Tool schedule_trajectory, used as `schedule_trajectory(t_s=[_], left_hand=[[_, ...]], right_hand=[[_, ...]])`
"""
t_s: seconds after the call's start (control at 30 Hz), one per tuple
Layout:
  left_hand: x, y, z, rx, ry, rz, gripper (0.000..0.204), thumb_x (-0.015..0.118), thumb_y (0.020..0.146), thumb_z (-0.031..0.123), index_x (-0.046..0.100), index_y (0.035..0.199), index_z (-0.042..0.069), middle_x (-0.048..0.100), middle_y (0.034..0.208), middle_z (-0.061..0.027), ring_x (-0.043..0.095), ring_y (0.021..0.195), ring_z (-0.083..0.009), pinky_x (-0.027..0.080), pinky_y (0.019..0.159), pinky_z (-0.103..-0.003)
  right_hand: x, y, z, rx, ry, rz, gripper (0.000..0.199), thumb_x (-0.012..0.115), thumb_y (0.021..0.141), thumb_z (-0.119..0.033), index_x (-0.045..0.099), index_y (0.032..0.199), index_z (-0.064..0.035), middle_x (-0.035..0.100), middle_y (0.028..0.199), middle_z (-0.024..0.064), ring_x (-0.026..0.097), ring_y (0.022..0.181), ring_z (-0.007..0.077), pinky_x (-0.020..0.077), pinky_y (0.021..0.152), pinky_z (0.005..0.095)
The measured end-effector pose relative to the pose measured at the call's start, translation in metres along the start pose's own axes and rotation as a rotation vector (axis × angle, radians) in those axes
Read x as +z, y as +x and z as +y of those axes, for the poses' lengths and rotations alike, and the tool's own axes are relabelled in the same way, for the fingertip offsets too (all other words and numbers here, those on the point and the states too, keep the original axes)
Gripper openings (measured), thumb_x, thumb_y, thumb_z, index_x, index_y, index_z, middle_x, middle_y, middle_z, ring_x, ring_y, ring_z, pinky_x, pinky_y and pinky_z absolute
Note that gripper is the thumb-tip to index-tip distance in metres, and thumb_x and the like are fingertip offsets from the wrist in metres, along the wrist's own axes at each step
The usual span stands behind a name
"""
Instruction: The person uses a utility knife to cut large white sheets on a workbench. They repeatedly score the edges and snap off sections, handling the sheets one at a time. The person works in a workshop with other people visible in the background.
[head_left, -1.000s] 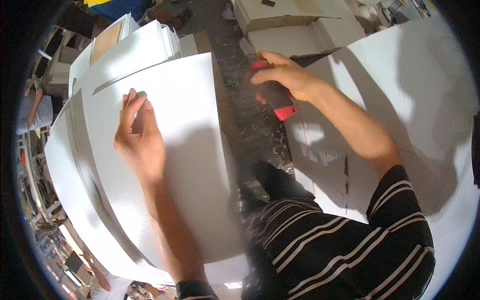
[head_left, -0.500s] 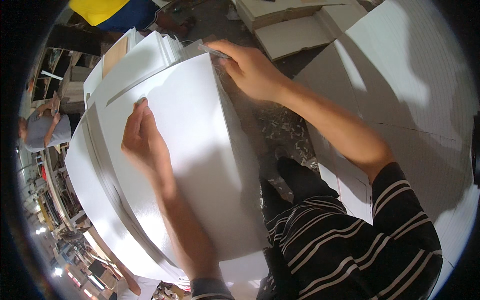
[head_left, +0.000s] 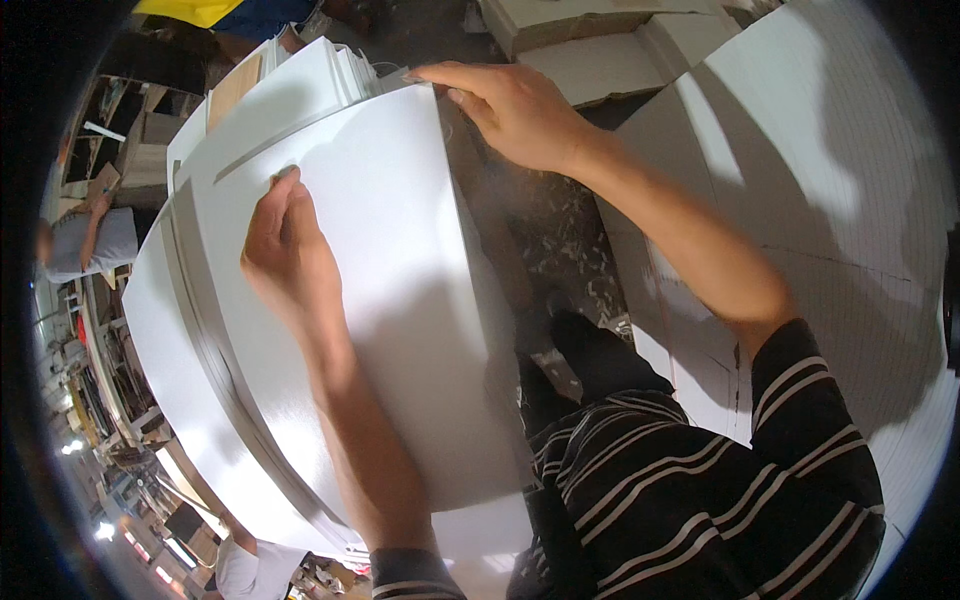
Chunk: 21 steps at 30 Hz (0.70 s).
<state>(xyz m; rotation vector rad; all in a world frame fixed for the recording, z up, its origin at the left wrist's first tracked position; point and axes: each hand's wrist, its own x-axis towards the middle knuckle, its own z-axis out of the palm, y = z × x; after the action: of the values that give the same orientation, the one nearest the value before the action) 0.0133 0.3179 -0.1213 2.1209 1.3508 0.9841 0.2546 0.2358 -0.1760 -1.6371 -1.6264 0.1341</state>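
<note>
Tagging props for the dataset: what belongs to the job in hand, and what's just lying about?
Probably in the job:
- White board
- Left hand, over it
- Right hand, at its far right corner
- Thin piece in the right fingers, kind unclear

Probably lying about:
- Brown panel, beyond the board
- Big pale sheet, right
- Floor scraps

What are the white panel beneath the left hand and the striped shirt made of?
The white panel looks like coated board, perhaps laminated: flat and smooth, with a sheen where light catches it. The striped shirt looks like matte fabric, judging by its soft folds; whether cotton or synthetic, I can't tell.
</note>
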Motion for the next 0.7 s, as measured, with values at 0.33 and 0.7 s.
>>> schedule_trajectory(t_s=[0.33, 0.7], left_hand=[[0.003, 0.002, -0.011, 0.039, -0.034, 0.036, 0.028, 0.062, 0.099, 0.017, 0.078, 0.114, -0.001, 0.078, 0.113, -0.018, 0.074, 0.11, -0.0283, 0.058, 0.099, -0.04], [0.002, 0.003, -0.02, 0.046, -0.065, 0.037, 0.028, 0.063, 0.1, 0.019, 0.079, 0.113, -0.001, 0.078, 0.113, -0.0194, 0.074, 0.112, -0.0305, 0.06, 0.097, -0.042]], right_hand=[[0.001, -0.099, -0.068, -0.168, 0.159, -0.136, 0.041, 0.056, 0.105, -0.012, 0.06, 0.145, -0.0205, 0.078, 0.113, 0.0128, 0.076, 0.078, 0.0181, 0.0614, 0.061, 0.0336], [-0.006, -0.1, -0.063, 0.115, 0.315, 0.053, 0.04, 0.058, 0.104, -0.006, 0.058, 0.144, -0.0072, 0.076, 0.108, 0.0139, 0.069, 0.068, 0.0201, 0.0556, 0.059, 0.0337]])
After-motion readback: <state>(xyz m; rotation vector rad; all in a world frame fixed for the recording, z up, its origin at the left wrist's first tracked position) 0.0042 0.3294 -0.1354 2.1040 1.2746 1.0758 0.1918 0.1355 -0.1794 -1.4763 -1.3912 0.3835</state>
